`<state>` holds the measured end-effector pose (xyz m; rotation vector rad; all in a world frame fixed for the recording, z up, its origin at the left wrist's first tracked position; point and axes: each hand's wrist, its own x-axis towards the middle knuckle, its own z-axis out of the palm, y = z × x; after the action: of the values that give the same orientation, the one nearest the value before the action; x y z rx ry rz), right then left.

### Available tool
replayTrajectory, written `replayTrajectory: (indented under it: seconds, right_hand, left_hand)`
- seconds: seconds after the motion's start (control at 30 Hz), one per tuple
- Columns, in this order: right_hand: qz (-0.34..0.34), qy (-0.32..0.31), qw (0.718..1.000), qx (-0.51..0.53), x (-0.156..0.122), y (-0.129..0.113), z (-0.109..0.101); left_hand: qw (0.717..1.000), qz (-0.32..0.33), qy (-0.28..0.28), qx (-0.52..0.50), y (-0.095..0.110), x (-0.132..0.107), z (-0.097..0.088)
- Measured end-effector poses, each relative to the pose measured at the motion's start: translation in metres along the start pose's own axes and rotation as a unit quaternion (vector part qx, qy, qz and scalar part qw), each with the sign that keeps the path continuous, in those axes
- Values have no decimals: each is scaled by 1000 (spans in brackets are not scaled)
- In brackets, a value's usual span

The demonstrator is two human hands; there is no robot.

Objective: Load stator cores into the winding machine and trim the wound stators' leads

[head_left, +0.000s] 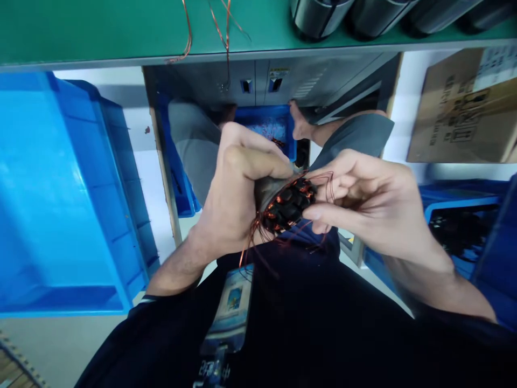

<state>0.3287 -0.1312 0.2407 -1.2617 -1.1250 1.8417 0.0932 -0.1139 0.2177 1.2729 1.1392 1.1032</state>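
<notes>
Between my two hands, above my lap, is a motor stator [288,206] with black slots and copper windings. My left hand [236,183] is closed around its left side, fingers curled over the rim. Thumb and fingers of my right hand [363,196] pinch at its right edge, where thin copper wires [329,180] loop past the fingertips. More loose copper wire ends [252,237] hang from the lower left of the stator. Its far side is hidden by my left hand.
A green worktop [100,32] crosses the top, with several black cylinders [319,19] and loose wires [188,32]. Blue crates [92,188] stand at left. A cardboard box [460,108] and another blue crate [464,202] are at right. A blue bin [262,114] sits between my feet.
</notes>
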Motion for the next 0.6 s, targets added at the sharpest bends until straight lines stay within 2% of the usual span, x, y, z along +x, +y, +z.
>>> replayTrajectory:
  seconds: [0.03,0.17,0.2,0.23,0.3,0.37,0.4,0.43,0.47,0.53,0.6]
  right_hand:
    - [10,-3,1000,5,0,0,-3]
    - [22,1,1000,6,-2,3,-9]
    - [17,7,1000,5,-2,6,-8]
    - [11,16,1000,2,-3,10,-7]
    - [1,37,999,-16,-4,21,-4]
    - [-2,36,998,-49,-4,31,-4]
    - [-1,20,997,-68,-4,35,-5]
    - [-6,-3,996,-86,-3,36,-8]
    - [-12,-28,994,-102,-3,35,-11]
    - [-28,-54,992,-115,-2,27,-15]
    - [-43,-48,993,-98,-1,15,-15]
  left_hand:
    - [1000,23,-14,14,-8,-2,-2]
    - [978,188,-66,62,-47,-8,-12]
    - [978,192,-70,41,-53,-10,-13]
    - [984,160,-71,-6,-57,-11,-12]
    - [982,39,-70,-168,-56,-13,-7]
    - [940,-80,-72,-323,-51,-16,1]
    - [922,-105,-77,-366,-49,-17,5]
    - [914,-106,-76,-384,-48,-18,8]
    - [919,-87,-65,-378,-48,-19,10]
    - [948,-28,-41,-314,-51,-19,11]
    - [978,19,-19,-205,-53,-19,9]
